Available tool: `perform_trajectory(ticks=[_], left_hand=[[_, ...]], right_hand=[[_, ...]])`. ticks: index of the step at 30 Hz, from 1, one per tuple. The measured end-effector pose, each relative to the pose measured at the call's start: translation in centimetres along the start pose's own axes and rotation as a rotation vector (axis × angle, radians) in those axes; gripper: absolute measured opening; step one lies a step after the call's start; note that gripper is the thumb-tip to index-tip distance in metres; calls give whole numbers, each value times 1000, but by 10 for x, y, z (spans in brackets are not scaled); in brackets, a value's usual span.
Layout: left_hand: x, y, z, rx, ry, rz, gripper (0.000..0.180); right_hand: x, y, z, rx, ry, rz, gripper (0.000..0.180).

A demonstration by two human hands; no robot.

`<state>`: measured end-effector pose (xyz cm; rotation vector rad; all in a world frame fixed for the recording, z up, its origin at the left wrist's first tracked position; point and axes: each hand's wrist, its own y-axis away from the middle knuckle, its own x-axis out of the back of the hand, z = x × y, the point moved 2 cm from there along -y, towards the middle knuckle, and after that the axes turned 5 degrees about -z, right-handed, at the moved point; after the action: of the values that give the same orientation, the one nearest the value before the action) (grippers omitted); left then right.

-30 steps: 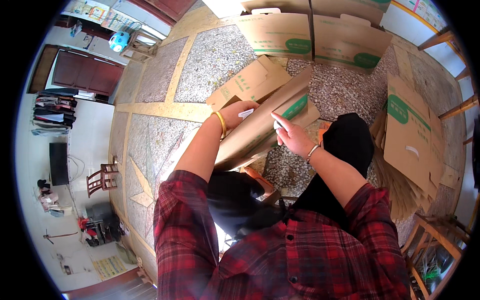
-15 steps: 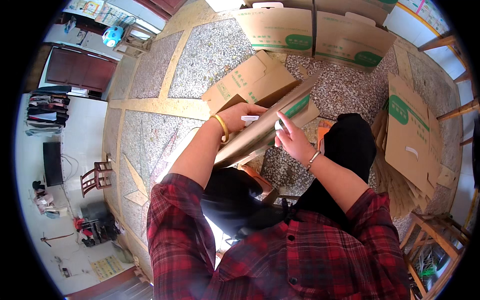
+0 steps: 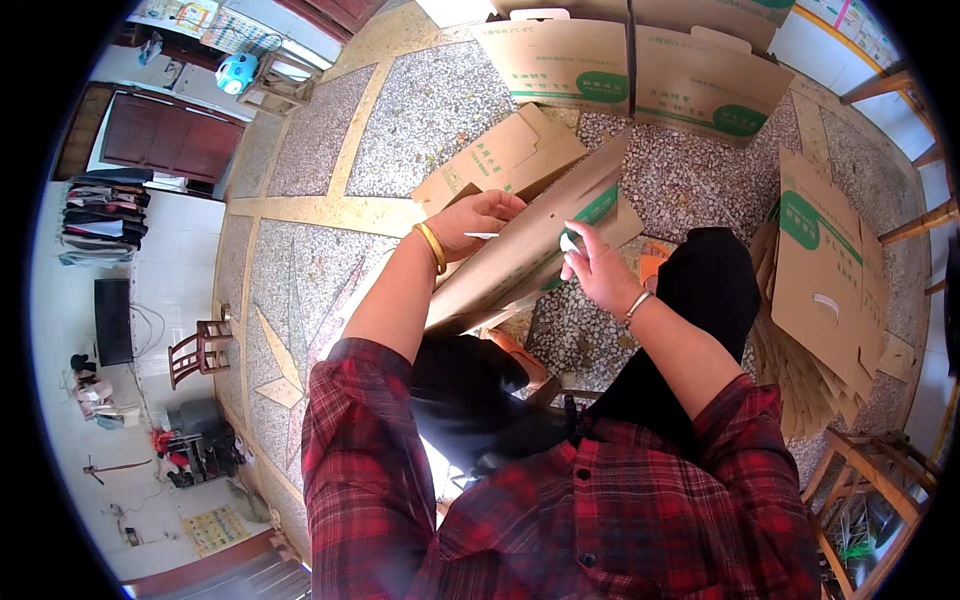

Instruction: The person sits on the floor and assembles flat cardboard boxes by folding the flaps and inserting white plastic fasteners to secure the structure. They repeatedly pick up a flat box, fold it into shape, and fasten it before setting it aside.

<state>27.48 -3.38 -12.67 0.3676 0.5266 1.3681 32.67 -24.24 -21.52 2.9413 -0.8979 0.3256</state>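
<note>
While the folded cardboard box (image 3: 530, 250) lies propped over the lap, its long axis runs from lower left up toward the floor's (image 3: 430, 100) far edge. Left hand (image 3: 475, 222) grips its upper edge, fingers curled closed on it. Right hand (image 3: 600, 270) pinches a small white piece (image 3: 568, 242) against the box face, and is the nearer hand to the box's green patch.

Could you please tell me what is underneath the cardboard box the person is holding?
Under the cardboard box lie the speckled stone floor and the person's dark-trousered knees. The box covers whatever lies directly beneath its middle.
</note>
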Motion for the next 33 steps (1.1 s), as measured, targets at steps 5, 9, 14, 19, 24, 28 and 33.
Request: perform_trajectory(ticks=[5,9,14,19,24,28,33], left_hand=[[-5,4,6,12,9,104,39],[-5,-2,-3,-12,-90,165,33],[-9,-7,-10,15,-135,215,31],[-27,-7,-16,24,-133,144,33],[-32,1,-11,46,-142,56,39],[-39,1,-6,55,-281,48,38],[-49,1,-2,76,-405,35,38]], right_hand=[[15,-5,-1,-13,178,-25,13],[20,-15,-5,117,537,22,15],[18,-18,-16,74,738,23,15],[1,-12,-36,-10,833,-44,15],[16,-4,-26,32,877,-77,16],[21,-8,-26,14,877,-49,16],[7,-7,-6,-17,781,44,22]])
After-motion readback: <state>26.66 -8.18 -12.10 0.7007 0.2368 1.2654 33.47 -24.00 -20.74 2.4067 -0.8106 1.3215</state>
